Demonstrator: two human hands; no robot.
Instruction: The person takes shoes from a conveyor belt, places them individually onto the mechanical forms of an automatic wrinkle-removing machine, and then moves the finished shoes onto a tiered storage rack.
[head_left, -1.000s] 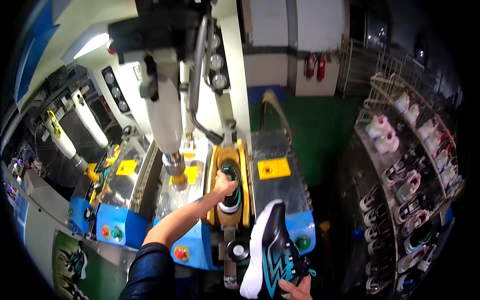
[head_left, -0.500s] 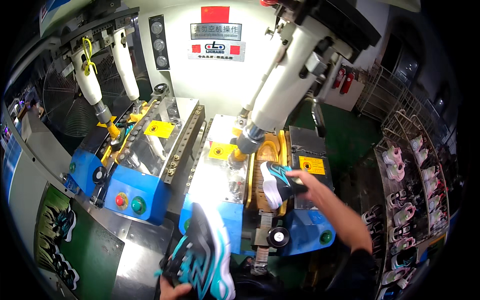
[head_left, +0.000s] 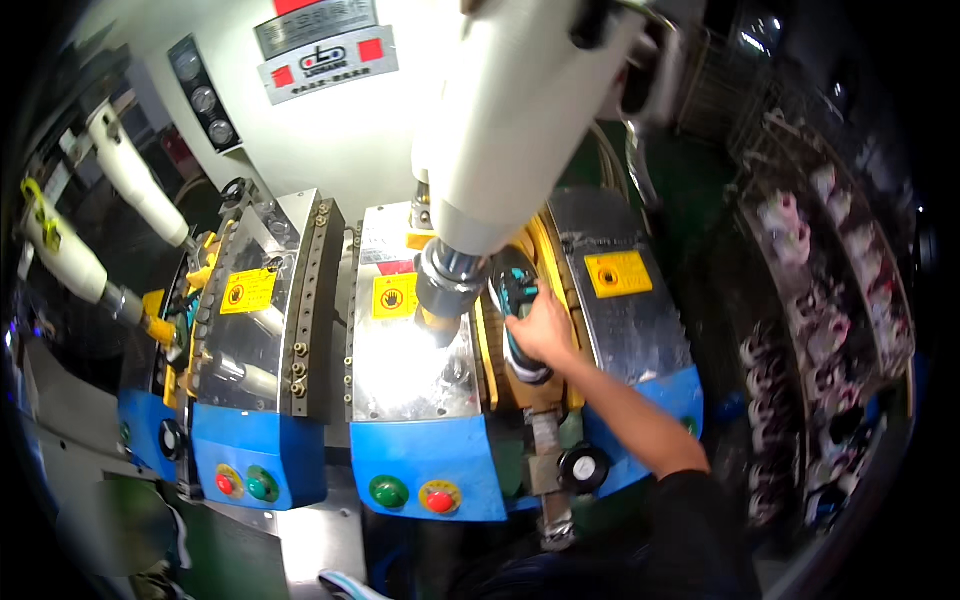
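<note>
The right hand (head_left: 545, 330) reaches forward into the press (head_left: 520, 330) and rests on a dark shoe with teal marks (head_left: 515, 300), which sits in the slot between two steel plates, just right of the big white ram (head_left: 500, 130) and its round metal foot (head_left: 447, 280). The fingers are curled over the shoe's upper near its middle; they look closed on it, though the hand hides how firm the hold is. The shoe's long axis runs away from the person, one end pointing up toward the machine's back and the other, under the hand, toward the blue front panel (head_left: 430, 470). So the shoe lies directly beneath and ahead of the right fingers, in line with the forearm. The left hand is not in view; only a bit of white and teal at the lower edge (head_left: 350, 585) shows there, too cut off to identify. The right hand is plainly the nearer one. A second station (head_left: 260, 340) stands to the left with its own green and red buttons (head_left: 245, 484), and a rack of shoes (head_left: 820, 330) stands well apart on the right.
</note>
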